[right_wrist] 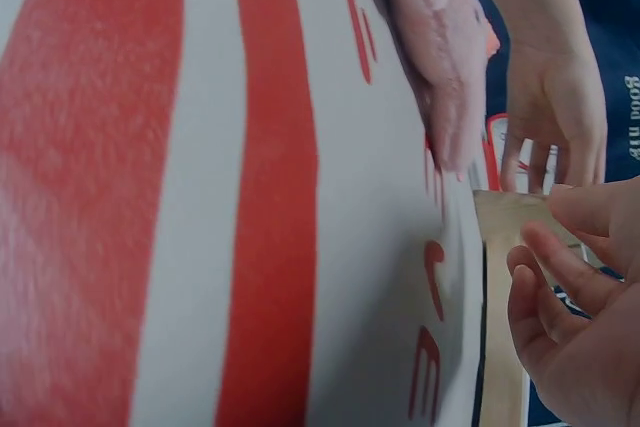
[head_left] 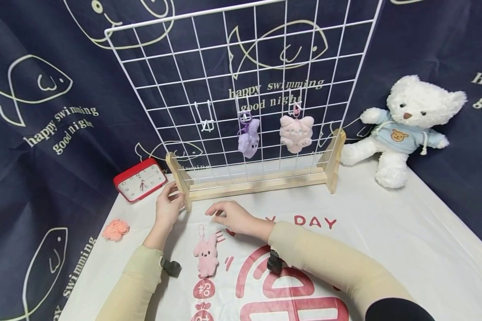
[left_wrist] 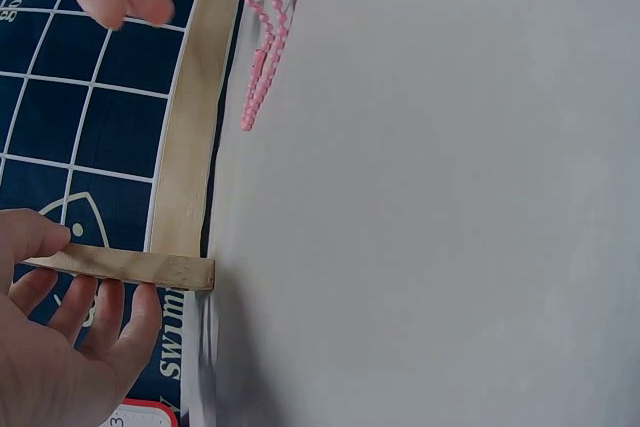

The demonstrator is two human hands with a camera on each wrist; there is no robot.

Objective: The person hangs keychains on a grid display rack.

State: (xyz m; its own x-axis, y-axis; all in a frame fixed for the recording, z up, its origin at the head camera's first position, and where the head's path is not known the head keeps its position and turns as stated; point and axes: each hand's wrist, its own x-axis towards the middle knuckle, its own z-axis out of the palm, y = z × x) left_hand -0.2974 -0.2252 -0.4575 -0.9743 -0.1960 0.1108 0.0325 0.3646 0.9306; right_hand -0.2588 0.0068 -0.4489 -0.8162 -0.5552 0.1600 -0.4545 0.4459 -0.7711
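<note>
My left hand (head_left: 170, 206) is at the left wooden foot (head_left: 180, 180) of a white wire grid rack (head_left: 241, 58). In the left wrist view its thumb lies on one side of the wooden foot (left_wrist: 140, 265) and its fingers on the other, pinching it. My right hand (head_left: 230, 217) hovers in front of the rack's base bar, fingers loosely bent, holding nothing. Below and between the hands a pink bunny plush keychain (head_left: 206, 255) lies face up on the table, its pink bead chain (left_wrist: 262, 62) pointing toward the rack.
A purple plush (head_left: 248, 138) and a pink plush (head_left: 296, 133) hang from hooks on the grid; a white hook (head_left: 207, 125) at left carries nothing. A red clock (head_left: 141, 179) and coral yarn (head_left: 115, 229) are at left. A white teddy bear (head_left: 401, 129) sits at right.
</note>
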